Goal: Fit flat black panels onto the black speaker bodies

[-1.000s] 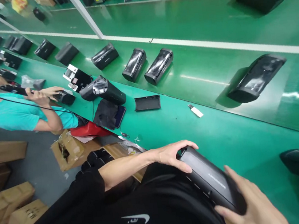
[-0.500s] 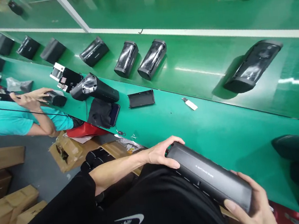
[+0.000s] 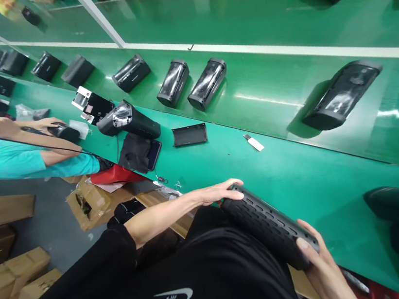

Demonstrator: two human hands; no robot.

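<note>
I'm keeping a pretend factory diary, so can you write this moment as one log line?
held: black slotted case | left hand: on one end | right hand: on other end | green table: black trough-shaped cover

The left hand (image 3: 223, 193) is covering one end of the black case (image 3: 267, 219); the view's right edge is cutting off a dark object (image 3: 393, 197).

Pale swoosh logo (image 3: 187, 294) on the black shirt (image 3: 222, 264)
</note>
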